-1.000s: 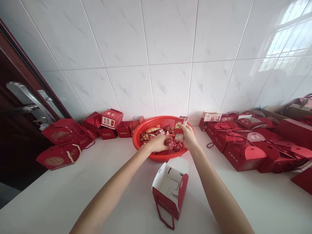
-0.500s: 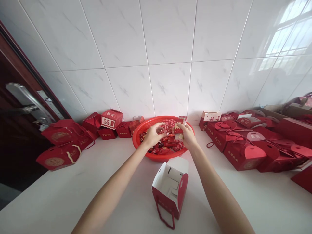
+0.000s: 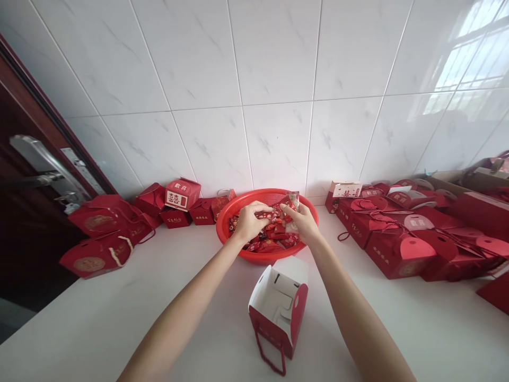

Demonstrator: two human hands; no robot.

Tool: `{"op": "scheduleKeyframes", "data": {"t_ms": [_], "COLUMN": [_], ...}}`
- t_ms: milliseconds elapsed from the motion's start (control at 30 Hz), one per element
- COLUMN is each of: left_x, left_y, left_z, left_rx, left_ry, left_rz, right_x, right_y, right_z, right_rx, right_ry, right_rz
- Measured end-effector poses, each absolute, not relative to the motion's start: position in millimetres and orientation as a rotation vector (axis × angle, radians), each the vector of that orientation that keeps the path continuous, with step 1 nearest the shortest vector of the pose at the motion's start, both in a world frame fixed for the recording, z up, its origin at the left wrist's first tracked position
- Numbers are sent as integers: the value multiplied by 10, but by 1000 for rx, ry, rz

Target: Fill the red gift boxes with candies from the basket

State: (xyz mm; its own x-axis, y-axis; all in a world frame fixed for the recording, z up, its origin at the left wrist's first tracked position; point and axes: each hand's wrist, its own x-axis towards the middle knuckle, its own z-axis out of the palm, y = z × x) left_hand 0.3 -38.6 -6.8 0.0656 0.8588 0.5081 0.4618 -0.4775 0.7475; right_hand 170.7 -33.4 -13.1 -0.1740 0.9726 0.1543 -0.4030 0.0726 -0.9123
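Note:
Both hands are over a red plastic basket (image 3: 227, 212) of red-wrapped sweets (image 3: 270, 244). My left hand (image 3: 251, 222) is closed in a pinch on a red-wrapped sweet at the left-centre of the basket. At the basket's right side, my right hand (image 3: 301, 218) is closed around several small red and clear packets (image 3: 292, 200), which stick out above and below its fingers. In front of the basket stands an open red box (image 3: 274, 323) with a white inside, its flaps up and a red cord handle hanging towards me. Nothing lies inside the part of it that shows.
Closed red boxes (image 3: 397, 249) crowd the right side of the white table (image 3: 191, 339). More red boxes (image 3: 95, 254) stand at the left, near a dark door with a metal handle (image 3: 43, 164). A tiled wall (image 3: 278, 69) rises behind.
My left hand's fingers have closed together over the sweets. My right thumb and fingers have shifted slightly left over the packets, which have tilted. The open box has stayed in place.

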Motion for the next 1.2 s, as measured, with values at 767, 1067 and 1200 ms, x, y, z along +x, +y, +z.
{"op": "scheduleKeyframes", "data": {"t_ms": [767,1067,1200], "left_x": [14,19,18], "left_y": [-433,-411,-402], "left_z": [-2,17,-3], "left_rx": [1790,1443,1541], "left_ry": [1060,1189,1202], "left_rz": [1406,1331,1413], "right_x": [1772,1756,1743], "right_y": [-331,-358,-354], "right_z": [-109,-97,-114], "right_rx": [-675,-682,-694], "right_ry": [-1115,-1081,-1079], "right_rz": [1522,1476,1457]}}
